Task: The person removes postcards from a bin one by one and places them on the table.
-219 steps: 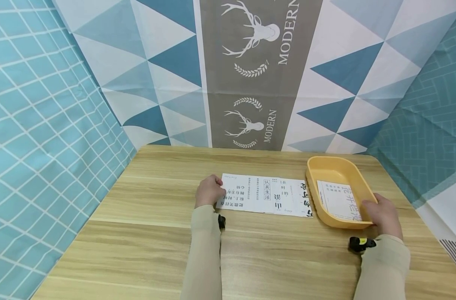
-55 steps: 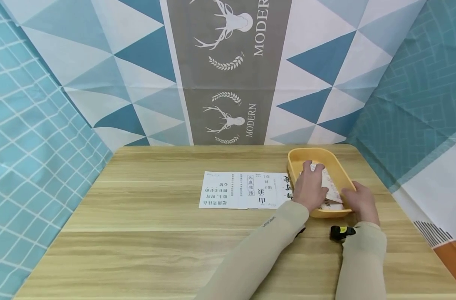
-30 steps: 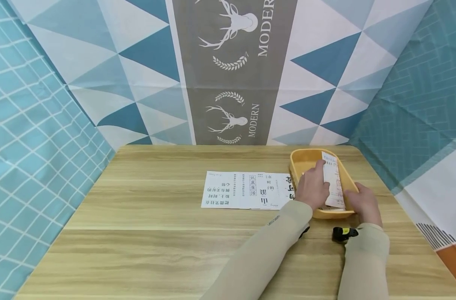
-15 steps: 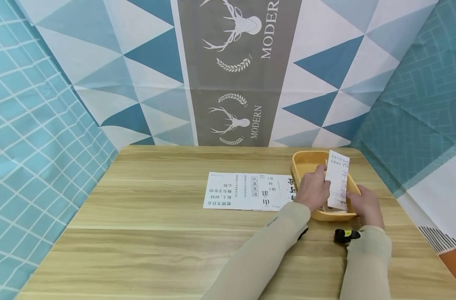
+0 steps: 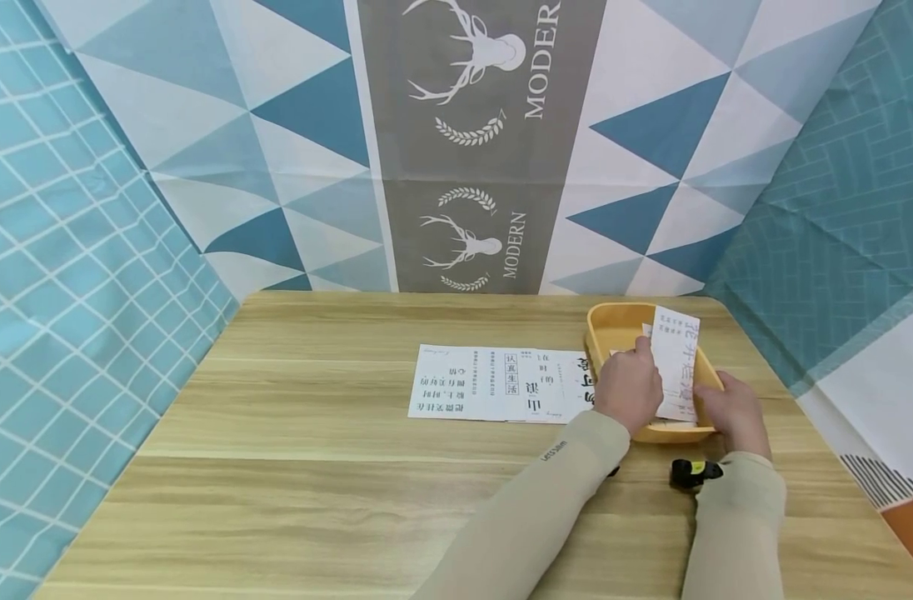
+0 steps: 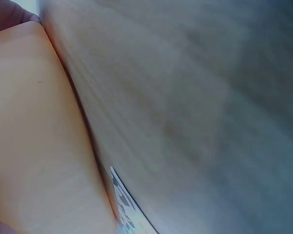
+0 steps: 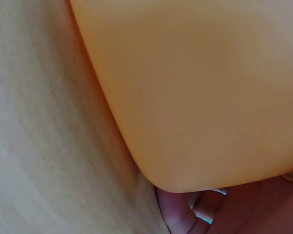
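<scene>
A yellow plastic basket (image 5: 614, 318) stands on the table's right side, and its smooth outer wall (image 6: 44, 126) fills the left part of the left wrist view. My left hand (image 5: 627, 390) reaches over its near left side and pinches a white card (image 5: 676, 362) by the left edge. Printed with pinkish-grey Chinese characters, that card is raised and tilted. Other cards partly show beneath and behind it. My right hand (image 5: 735, 414) grips the basket at its near right corner; in the right wrist view its fingers (image 7: 176, 214) lie under the basket wall (image 7: 195, 97).
Several white cards with black characters (image 5: 494, 383) lie in a row left of the basket, the rightmost close to its wall. They rest on a wooden table (image 5: 291, 492). Patterned cloth (image 5: 494, 150) hangs behind, with blue cloth (image 5: 67, 275) at the left.
My left hand has gone from the left end of the card row into the basket. The card there has been raised and turned more face-on. My right hand stays on the basket.
</scene>
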A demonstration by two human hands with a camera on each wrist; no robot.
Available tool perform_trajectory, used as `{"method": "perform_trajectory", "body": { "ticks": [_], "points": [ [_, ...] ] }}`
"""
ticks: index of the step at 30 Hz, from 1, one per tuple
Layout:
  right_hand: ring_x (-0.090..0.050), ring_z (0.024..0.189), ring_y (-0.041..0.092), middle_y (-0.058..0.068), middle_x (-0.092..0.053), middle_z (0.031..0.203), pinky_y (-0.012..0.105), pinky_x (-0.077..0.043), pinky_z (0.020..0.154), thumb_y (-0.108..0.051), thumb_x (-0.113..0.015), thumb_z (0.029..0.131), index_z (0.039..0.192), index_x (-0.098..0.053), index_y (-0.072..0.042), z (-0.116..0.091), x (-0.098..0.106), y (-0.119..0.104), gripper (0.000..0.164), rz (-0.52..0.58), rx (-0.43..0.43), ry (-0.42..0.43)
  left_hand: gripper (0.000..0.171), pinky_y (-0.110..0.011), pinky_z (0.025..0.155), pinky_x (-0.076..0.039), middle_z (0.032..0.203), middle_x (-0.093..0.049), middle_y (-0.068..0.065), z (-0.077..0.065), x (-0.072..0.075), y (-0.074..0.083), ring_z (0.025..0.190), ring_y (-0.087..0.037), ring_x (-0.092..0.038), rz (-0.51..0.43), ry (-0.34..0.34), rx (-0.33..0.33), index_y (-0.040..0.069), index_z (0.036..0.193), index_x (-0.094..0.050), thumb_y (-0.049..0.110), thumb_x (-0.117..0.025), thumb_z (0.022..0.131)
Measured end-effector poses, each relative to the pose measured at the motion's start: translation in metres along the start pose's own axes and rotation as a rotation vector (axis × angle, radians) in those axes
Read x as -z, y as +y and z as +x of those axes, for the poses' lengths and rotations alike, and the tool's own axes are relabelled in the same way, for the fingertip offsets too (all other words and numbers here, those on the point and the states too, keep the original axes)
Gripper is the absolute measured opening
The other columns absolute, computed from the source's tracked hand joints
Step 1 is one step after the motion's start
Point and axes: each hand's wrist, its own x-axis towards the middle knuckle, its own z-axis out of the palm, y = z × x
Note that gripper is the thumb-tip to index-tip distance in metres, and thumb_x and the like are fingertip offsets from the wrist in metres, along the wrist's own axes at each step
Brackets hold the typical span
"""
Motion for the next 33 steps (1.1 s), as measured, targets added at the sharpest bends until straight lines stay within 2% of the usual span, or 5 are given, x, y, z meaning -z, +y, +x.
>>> {"method": "perform_trajectory", "body": {
  "ticks": [14,24,27,29,33],
  "points": [
    [-0.043,0.117,0.045,0.036,-0.033,0.151,0.056,-0.043,0.101,-0.024,-0.035,0.106,0.157,-0.021,0.006,0.0008,-0.0011,-0.006,0.061,-0.025,-0.005,0.011,0.038,-0.017,0.049,-0.048,0.069,-0.067,0.009,-0.0009,0.0014,0.0004,0.058,-0.005,-0.063,0.106,-0.009,0.024,0.014,0.127,-0.059,0.036,-0.063,0.096],
    [-0.044,0.118,0.045,0.036,-0.034,0.15,0.057,-0.042,0.1,-0.026,-0.034,0.105,0.155,-0.024,0.008,-0.0008,0.0027,-0.0026,0.061,-0.027,0.017,-0.013,0.059,-0.02,0.057,-0.053,0.071,-0.07,0.009,-0.0024,0.0063,0.0031,0.072,-0.007,-0.068,0.105,-0.091,0.005,0.016,0.143,-0.051,0.052,-0.059,0.098],
    [-0.044,0.119,0.045,0.036,-0.033,0.151,0.056,-0.042,0.1,-0.026,-0.034,0.105,0.156,-0.024,0.007,0.0,0.0019,-0.0015,0.061,-0.017,0.016,-0.017,0.054,-0.02,0.068,-0.057,0.075,-0.073,0.01,-0.003,0.0052,0.0032,0.085,-0.008,-0.069,0.149,-0.07,-0.004,0.015,0.139,-0.054,0.049,-0.058,0.098],
    [-0.043,0.121,0.045,0.036,-0.032,0.153,0.057,-0.04,0.102,-0.026,-0.034,0.105,0.156,-0.022,0.007,0.0004,0.0019,-0.0015,0.062,-0.017,0.018,-0.019,0.05,-0.024,0.088,-0.056,0.078,-0.074,0.011,-0.0029,0.0037,0.0038,0.092,-0.008,-0.07,0.189,-0.058,-0.011,0.016,0.137,-0.056,0.048,-0.057,0.098],
    [-0.041,0.124,0.046,0.037,-0.028,0.155,0.06,-0.036,0.107,-0.026,-0.032,0.105,0.158,-0.018,0.005,0.0007,0.0036,-0.0003,0.063,-0.021,0.027,-0.028,0.049,-0.05,0.118,-0.034,0.086,-0.075,0.014,-0.0019,0.0022,0.0063,0.097,-0.009,-0.069,0.239,-0.111,0.025,0.022,0.136,-0.057,0.052,-0.053,0.096]
  ]
}}
